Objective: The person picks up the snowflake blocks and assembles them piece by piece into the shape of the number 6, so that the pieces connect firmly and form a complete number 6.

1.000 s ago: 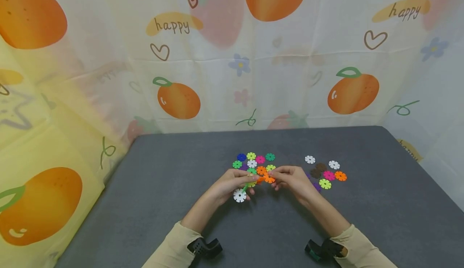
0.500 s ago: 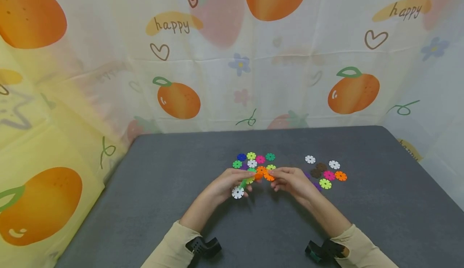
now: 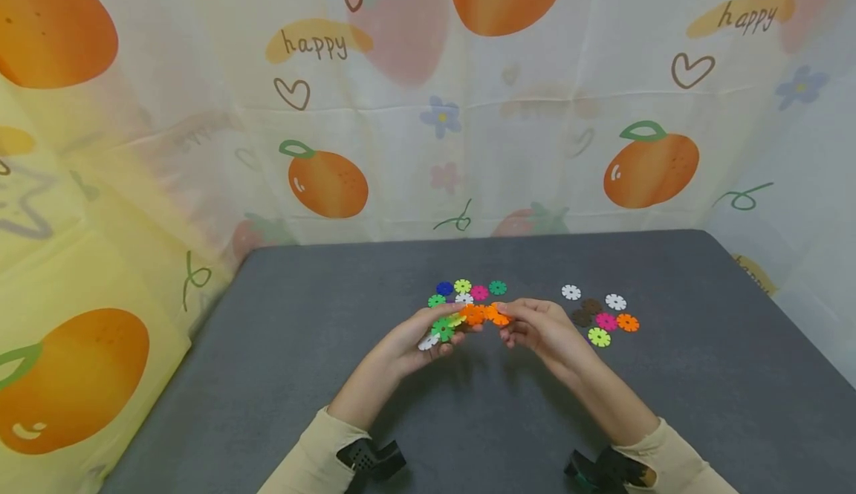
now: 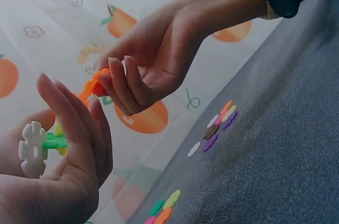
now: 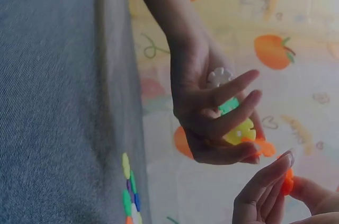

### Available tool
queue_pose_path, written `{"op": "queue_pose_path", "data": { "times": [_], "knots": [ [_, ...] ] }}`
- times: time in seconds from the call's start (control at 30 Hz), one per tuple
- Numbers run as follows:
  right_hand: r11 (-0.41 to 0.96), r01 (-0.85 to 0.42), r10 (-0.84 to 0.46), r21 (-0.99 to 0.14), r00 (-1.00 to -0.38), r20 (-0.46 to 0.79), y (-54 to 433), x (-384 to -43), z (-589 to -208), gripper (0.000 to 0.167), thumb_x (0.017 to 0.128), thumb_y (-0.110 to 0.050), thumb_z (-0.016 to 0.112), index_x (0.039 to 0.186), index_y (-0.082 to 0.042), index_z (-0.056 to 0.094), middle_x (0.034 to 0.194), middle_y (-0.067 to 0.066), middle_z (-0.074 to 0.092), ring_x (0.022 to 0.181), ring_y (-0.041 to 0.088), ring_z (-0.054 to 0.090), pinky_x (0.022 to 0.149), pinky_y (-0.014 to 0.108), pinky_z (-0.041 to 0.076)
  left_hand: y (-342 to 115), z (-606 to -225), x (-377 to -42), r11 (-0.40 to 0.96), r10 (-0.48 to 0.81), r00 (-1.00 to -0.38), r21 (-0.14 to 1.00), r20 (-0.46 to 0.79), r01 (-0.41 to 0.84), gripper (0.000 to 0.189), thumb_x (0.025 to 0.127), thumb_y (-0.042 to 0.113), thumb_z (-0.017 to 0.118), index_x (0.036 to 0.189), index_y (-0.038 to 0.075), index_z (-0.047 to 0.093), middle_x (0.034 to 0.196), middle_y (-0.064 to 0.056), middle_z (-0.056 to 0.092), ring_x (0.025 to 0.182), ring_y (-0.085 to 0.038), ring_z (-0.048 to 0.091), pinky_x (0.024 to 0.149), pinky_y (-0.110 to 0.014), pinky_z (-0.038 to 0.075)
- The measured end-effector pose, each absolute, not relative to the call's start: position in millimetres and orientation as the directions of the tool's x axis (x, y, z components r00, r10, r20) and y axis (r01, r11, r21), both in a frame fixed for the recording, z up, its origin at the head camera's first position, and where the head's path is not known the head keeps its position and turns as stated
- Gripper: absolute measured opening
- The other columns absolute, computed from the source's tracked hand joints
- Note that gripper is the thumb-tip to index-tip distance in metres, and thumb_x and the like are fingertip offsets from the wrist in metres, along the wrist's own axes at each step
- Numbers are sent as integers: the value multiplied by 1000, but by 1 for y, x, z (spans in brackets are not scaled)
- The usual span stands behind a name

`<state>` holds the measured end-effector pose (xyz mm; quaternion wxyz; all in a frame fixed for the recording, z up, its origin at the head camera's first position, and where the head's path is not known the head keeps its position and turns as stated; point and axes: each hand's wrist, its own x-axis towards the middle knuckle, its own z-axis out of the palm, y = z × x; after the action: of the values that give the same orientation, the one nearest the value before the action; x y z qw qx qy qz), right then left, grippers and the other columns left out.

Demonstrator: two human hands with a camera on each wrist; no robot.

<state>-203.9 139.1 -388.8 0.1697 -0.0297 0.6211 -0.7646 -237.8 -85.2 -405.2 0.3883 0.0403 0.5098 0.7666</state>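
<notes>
My left hand point(image 3: 414, 334) grips a short chain of notched plastic discs between thumb and fingers. Along it run a white disc point(image 4: 33, 150), a green disc point(image 3: 442, 329), a yellow disc point(image 5: 241, 131) and an orange disc point(image 3: 473, 314). The white end lies toward the palm. Facing it, my right hand point(image 3: 548, 330) pinches another orange disc point(image 5: 287, 182) between thumb and fingertips. Both orange discs are very close together; fingers hide whether they are joined. The two hands are raised above the table.
On the grey table point(image 3: 301, 375), several loose discs, among them a blue disc point(image 3: 444, 288) and a dark green disc point(image 3: 498, 287), lie behind the hands. A second group, with a pink disc point(image 3: 606, 322) and brown disc point(image 3: 592, 306), lies to the right.
Both hands have risen slightly. The left hand has turned the chain, so the green disc now shows its face and the white disc is tilted, farther left and higher.
</notes>
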Motion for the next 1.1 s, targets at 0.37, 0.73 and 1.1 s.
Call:
{"op": "queue_pose_path", "data": {
  "times": [0.37, 0.73, 1.1],
  "knots": [
    [-120, 176, -277, -977, -951, -137, 137, -203, -390, 17, 96, -21, 63, 83, -11, 66, 68, -4, 66, 65, 10, 63, 66, 24, 56, -81, -406, -235, -34, 522, -809, 942, -269, -334, 39, 96, 28, 62, 118, -4, 65, 90, -1, 74, 60, -9, 60, 51, -19, 54],
    [-53, 125, -234, -991, -966, -109, 139, -206, -394, 20, 94, -22, 66, 92, -3, 67, 76, 0, 69, 66, 13, 66, 69, 28, 59, -80, -402, -231, 44, 459, -855, 968, -239, -247, 37, 92, 28, 68, 112, -3, 69, 83, -2, 69, 63, -14, 64, 56, -26, 59],
    [36, 77, -218, -996, -972, -83, 138, -207, -397, 29, 93, -21, 67, 101, 7, 64, 75, -1, 69, 64, 14, 66, 68, 31, 59, -82, -403, -232, 65, 490, -838, 969, -239, -239, 38, 90, 30, 70, 113, -1, 69, 78, -2, 69, 66, -16, 62, 56, -26, 59]
  ]
}}
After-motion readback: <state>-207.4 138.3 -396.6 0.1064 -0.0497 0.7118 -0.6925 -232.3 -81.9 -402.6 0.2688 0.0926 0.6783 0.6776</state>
